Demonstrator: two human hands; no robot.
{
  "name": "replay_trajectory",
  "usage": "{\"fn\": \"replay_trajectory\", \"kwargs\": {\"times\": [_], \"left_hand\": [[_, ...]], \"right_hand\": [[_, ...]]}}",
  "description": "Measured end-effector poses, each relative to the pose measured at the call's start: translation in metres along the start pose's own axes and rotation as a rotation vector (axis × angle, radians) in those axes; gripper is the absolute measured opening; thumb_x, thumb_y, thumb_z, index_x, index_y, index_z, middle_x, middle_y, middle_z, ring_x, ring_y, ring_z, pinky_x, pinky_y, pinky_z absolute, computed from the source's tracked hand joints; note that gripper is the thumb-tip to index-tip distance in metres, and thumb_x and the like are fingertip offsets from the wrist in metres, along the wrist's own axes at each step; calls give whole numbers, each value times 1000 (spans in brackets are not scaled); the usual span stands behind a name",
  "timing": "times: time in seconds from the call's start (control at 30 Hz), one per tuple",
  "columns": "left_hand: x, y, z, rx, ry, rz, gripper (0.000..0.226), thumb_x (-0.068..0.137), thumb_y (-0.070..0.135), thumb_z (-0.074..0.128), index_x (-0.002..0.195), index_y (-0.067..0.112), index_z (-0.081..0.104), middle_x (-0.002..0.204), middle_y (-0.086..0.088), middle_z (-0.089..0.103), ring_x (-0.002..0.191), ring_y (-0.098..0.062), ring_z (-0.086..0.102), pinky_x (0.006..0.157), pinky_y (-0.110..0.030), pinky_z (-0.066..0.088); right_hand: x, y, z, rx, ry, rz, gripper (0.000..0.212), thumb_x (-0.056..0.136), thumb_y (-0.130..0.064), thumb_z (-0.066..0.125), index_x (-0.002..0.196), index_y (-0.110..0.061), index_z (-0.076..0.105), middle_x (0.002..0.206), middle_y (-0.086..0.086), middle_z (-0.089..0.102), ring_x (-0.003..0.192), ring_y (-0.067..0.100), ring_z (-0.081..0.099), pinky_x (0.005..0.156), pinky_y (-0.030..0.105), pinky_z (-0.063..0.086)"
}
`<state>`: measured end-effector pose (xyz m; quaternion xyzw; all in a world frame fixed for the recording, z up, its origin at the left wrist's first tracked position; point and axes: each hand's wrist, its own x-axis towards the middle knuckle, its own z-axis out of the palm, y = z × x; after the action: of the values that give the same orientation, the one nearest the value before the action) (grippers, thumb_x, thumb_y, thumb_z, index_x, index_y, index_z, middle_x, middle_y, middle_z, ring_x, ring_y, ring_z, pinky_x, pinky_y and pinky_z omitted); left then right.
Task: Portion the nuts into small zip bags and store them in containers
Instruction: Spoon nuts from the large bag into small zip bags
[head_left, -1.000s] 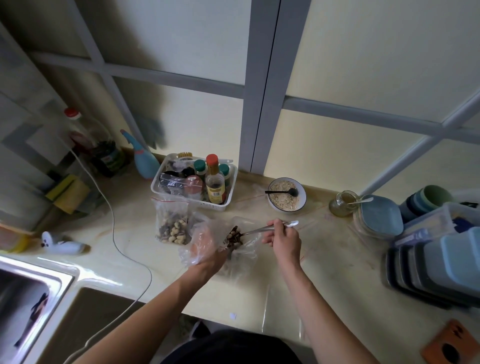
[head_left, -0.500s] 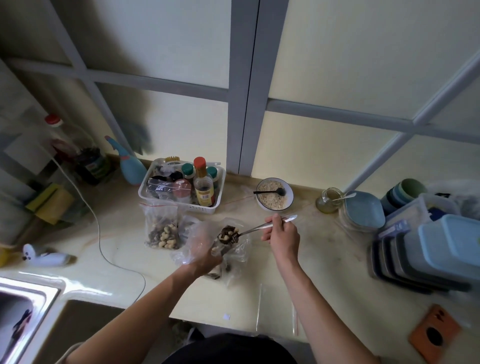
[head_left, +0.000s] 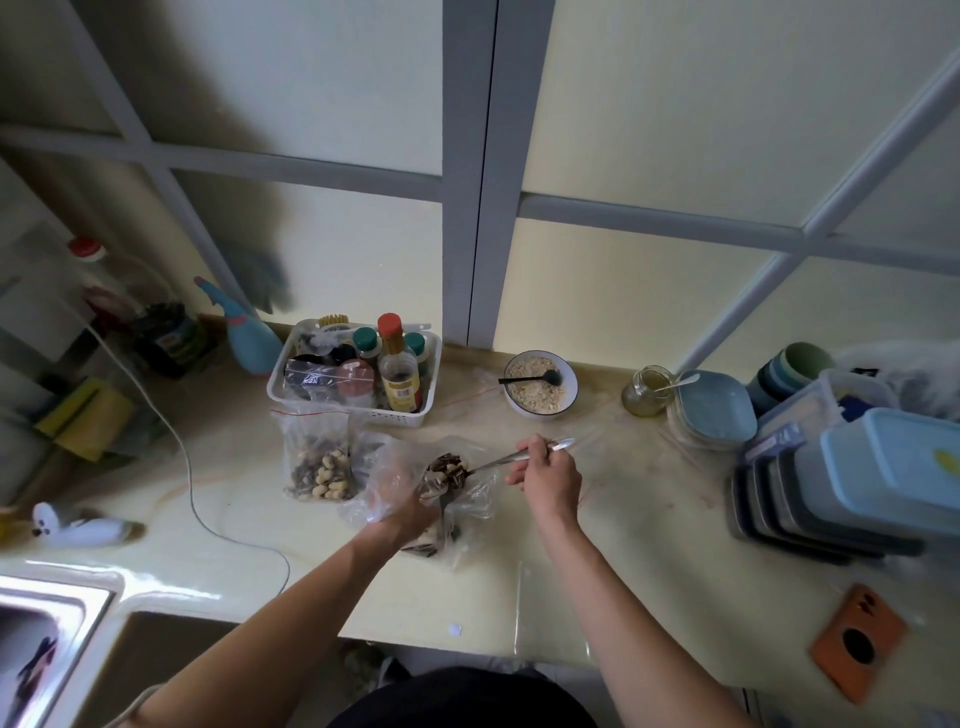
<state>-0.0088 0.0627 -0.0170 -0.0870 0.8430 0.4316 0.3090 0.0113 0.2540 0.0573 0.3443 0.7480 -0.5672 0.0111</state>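
My right hand (head_left: 549, 475) pinches the handle of a metal spoon (head_left: 511, 457) whose bowl carries a heap of mixed nuts and seeds (head_left: 445, 469). My left hand (head_left: 402, 499), partly veiled by plastic, grips a clear plastic bag (head_left: 462, 512) holding more nuts on the counter; the loaded spoon sits over this bag's opening. To the left a small zip bag (head_left: 314, 457) stands upright, part filled with peanuts and seeds. Stacked lidded containers (head_left: 852, 478) sit at the right.
A white basket of bottles (head_left: 358, 410) stands behind the bags. A bowl of oats with a black spoon (head_left: 540, 384), a glass jar (head_left: 644, 392) and blue plates (head_left: 714, 405) line the back. A white cable (head_left: 192, 499), a sink (head_left: 47, 623) and an orange phone (head_left: 857, 639) are nearby.
The spoon has stayed loaded over the bag opening, lifting slightly out of the bag. Both hands keep their grips; the camera view has shifted a little.
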Motion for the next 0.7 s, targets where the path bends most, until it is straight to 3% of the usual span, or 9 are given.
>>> {"fn": "replay_trajectory", "kwargs": {"times": [0.07,0.13,0.2,0.27,0.33,0.4,0.5,0.6,0.7], "left_hand": [[11,-7,4,-8,-74,11,41,72,25,71,113,33,68,100,-21,61,82,-32,55,69,-53,49],[-7,13,-2,15,-115,67,53,89,-4,55,102,46,69,105,-21,56,77,-28,47,68,-43,42],[-21,25,-1,3,-108,61,52,94,-13,44,119,31,55,118,-25,53,87,-27,54,76,-40,44],[-21,24,0,-35,-79,45,42,95,-8,51,129,15,51,115,-20,54,100,-32,57,85,-44,45],[-21,22,0,-98,-58,25,31,92,14,67,121,15,55,96,-7,54,84,-20,54,80,-39,44],[-18,22,-1,-149,2,39,37,84,33,79,112,20,60,99,2,61,89,-13,57,87,-31,45],[-14,21,1,-80,83,69,37,82,38,82,107,17,65,104,3,66,96,-15,59,96,-33,47],[-6,16,3,-114,45,-13,18,87,21,77,79,17,61,76,-2,59,70,-11,52,78,-26,43],[-10,16,1,-155,7,16,20,84,11,76,92,16,59,87,-7,62,82,-19,59,78,-22,44]], "right_hand": [[1,-5,-3,21,32,-5,34,103,-32,42,86,-20,69,57,0,70,69,23,73,83,48,58],[2,-9,-6,28,59,-9,36,103,-32,41,85,-19,70,57,1,70,70,24,72,82,47,59],[3,-12,-8,37,70,-4,37,103,-31,41,83,-18,70,57,2,70,72,26,73,83,48,59],[3,-15,-9,43,70,13,38,103,-30,41,81,-18,70,56,2,70,72,27,73,83,48,59],[0,-16,-9,30,59,17,37,102,-28,41,81,-17,69,55,2,70,70,26,73,83,49,59],[-5,-17,-6,21,37,16,35,102,-26,41,83,-16,69,55,3,70,67,25,73,81,48,60],[-15,-18,-2,-29,10,-33,34,102,-26,43,82,-17,69,56,1,70,65,19,72,80,43,59],[-27,-19,2,-119,-11,-129,39,105,-31,44,82,-15,70,57,3,70,60,11,69,67,27,53],[-36,-23,4,-165,-74,-242,37,107,-33,46,90,-13,72,64,1,70,54,6,67,53,12,46]]}}
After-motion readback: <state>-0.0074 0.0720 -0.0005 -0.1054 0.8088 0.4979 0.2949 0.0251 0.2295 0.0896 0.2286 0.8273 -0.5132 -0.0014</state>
